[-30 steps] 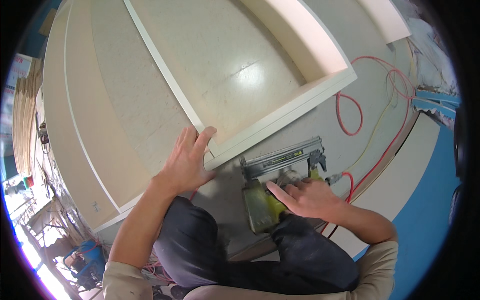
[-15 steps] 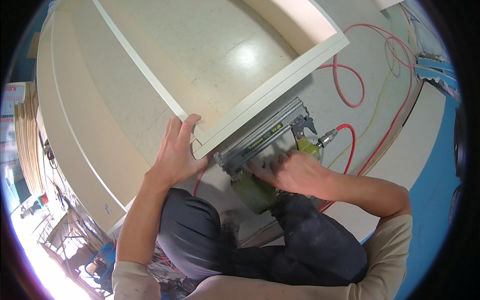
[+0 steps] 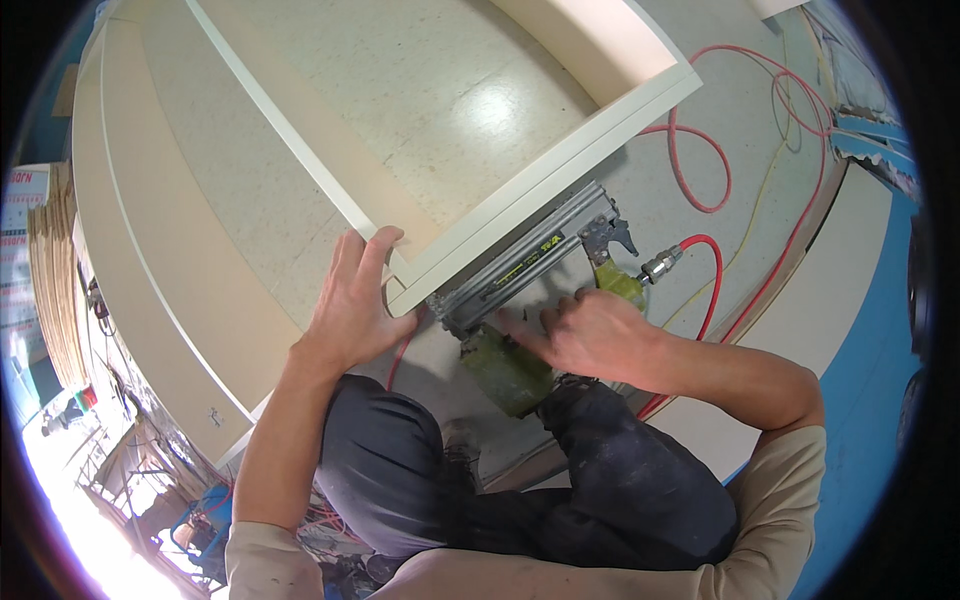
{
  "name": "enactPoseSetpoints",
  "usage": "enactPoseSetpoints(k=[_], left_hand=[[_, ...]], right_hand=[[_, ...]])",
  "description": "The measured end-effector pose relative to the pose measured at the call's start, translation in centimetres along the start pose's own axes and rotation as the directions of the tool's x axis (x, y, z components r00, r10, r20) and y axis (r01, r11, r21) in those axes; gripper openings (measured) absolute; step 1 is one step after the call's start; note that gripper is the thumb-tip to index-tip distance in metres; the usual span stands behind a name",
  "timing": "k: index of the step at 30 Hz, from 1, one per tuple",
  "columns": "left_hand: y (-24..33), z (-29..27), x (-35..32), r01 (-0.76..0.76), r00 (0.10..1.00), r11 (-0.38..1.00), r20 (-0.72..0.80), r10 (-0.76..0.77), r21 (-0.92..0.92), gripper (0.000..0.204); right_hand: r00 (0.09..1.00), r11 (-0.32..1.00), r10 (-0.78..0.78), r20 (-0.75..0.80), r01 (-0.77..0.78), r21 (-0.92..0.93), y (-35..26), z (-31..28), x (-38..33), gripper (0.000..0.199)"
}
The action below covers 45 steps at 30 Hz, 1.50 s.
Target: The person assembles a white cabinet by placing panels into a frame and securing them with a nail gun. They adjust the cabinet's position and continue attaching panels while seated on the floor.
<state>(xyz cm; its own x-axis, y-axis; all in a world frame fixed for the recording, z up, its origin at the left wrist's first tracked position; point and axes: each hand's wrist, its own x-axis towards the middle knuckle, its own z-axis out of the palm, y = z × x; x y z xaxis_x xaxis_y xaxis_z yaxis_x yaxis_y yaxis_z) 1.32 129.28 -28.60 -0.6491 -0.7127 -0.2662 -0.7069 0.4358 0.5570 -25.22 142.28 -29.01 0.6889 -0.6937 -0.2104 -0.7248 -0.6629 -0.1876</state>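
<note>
With my right hand (image 3: 605, 338) I grip a green pneumatic nail gun (image 3: 508, 372) by its handle, fingers wrapped round it near the trigger. Its long grey magazine lies alongside the frame, and its nose meets or nearly meets the outer face close to the corner. My left hand (image 3: 350, 300) clasps that corner of the cream panel frame (image 3: 545, 185), fingers over the inner side and thumb on the outer side. A narrow divider board (image 3: 290, 130) joins the frame beside my left fingers. A red air hose (image 3: 712, 262) plugs into the gun's handle through a metal coupling.
Loops of the red hose and a thin yellow cord (image 3: 752, 240) lie on the floor at the right. A long pale board (image 3: 850, 260) stretches along the right side. Stacked brown sheets (image 3: 55, 280) stand at the far left, above cluttered tools and cables.
The nail gun has shifted slightly up toward the frame, its magazine now closer to the edge. My right hand moved with it, while my left hand stays on the corner.
</note>
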Motion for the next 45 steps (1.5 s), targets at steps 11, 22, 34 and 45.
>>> enactPoseSetpoints(k=[11,22,34,45], left_hand=[[-0.2,-0.1,-0.3,0.0,1.0,1.0,-0.007,0.0,0.013,0.077],[-0.2,-0.1,-0.4,0.005,1.0,1.0,-0.004,-0.005,0.008,0.077],[-0.4,-0.4,0.0,0.06,0.998,0.997,0.039,-0.058,-0.04,0.079],[-3.4,-2.2,-5.2,0.343,0.929,0.863,0.268,-0.254,-0.371,0.093]], right_hand=[[0.999,1.0,-0.003,-0.044,0.003,-0.018,-0.1,0.0,0.1,0.041],[0.999,0.999,-0.009,-0.052,0.01,0.035,-0.1,-0.1,0.2,0.038],[0.998,0.992,0.023,0.055,-0.03,0.125,0.2,1.4,-0.4,0.047],[0.968,0.986,0.019,0.251,-0.06,0.156,1.8,6.3,-1.4,0.055]])
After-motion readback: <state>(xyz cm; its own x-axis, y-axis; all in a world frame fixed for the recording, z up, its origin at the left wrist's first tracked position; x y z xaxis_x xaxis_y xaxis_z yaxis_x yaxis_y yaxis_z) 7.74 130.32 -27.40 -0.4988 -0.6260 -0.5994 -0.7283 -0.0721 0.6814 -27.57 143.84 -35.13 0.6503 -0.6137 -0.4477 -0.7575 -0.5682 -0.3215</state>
